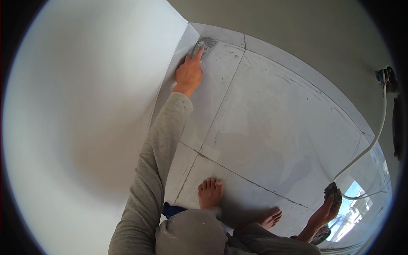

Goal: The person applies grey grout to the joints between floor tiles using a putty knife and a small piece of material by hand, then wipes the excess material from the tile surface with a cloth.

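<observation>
My left hand [189, 73], on a grey-sleeved arm, reaches to the far corner where the white wall [85, 106] meets the pale tiled floor [272, 127]. It presses a small flat scraper [205, 44], smeared with grey filler, against the skirting there. My right hand [325, 212] hangs low at the right near the floor, closed round a small grey lump or tool [333, 190] that I cannot identify. I crouch barefoot, with one foot [210, 192] near the wall and the other foot [270, 218] further right.
A grey plastered wall [306, 29] bounds the far side above a pale skirting strip. A white cable [374, 140] drops from a dark wall fitting [384, 76] and loops over the floor at the right. Dark grout lines cross the dusty tiles.
</observation>
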Demonstrator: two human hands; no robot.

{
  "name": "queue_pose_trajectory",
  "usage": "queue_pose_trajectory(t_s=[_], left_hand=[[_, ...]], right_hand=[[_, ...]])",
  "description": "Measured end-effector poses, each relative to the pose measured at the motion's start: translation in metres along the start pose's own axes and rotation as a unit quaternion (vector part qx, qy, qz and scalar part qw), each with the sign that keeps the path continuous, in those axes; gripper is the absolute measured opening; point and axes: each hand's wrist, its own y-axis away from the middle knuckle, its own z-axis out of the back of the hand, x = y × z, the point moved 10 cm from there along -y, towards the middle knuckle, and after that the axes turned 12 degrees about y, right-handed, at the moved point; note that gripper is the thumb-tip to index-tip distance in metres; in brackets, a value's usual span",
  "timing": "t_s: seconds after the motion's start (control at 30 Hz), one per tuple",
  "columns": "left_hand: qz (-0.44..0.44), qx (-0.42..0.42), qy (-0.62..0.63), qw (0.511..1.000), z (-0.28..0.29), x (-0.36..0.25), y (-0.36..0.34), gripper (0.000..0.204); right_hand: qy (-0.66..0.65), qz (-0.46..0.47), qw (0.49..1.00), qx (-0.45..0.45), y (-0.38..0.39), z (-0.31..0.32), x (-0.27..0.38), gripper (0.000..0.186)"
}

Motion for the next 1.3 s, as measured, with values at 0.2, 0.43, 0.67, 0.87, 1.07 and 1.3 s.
queue_pose_trajectory(t_s=[0.2, 0.43, 0.67, 0.87, 1.07, 1.3], left_hand=[[0.084, 0.003, 0.005, 0.996, -0.004, -0.009, 0.012, 0.051], [0.049, -0.02, 0.034, 0.998, 0.0, 0.001, 0.017, 0.051], [0.008, 0.002, 0.012, 1.0, -0.003, 0.008, -0.005, 0.051], [0.021, -0.036, -0.032, 0.999, -0.001, 0.001, 0.007, 0.049], [-0.011, -0.027, -0.029, 0.999, 0.001, 0.006, 0.009, 0.05], [-0.007, -0.021, -0.007, 1.0, 0.0, 0.006, 0.037, 0.051]], right_hand=[[-0.013, 0.004, 1.0, -0.005, 0.002, 0.002, 0.003, 0.037], [-0.02, -0.006, 1.0, -0.001, 0.003, 0.008, 0.002, 0.035], [-0.002, 0.001, 1.0, -0.002, 0.002, 0.008, 0.001, 0.037], [0.0, 0.006, 1.0, 0.001, 0.002, 0.004, 0.002, 0.037], [0.001, -0.002, 1.0, -0.004, 0.002, 0.006, 0.001, 0.034], [0.002, -0.006, 1.0, -0.012, -0.001, 0.012, -0.006, 0.034]])
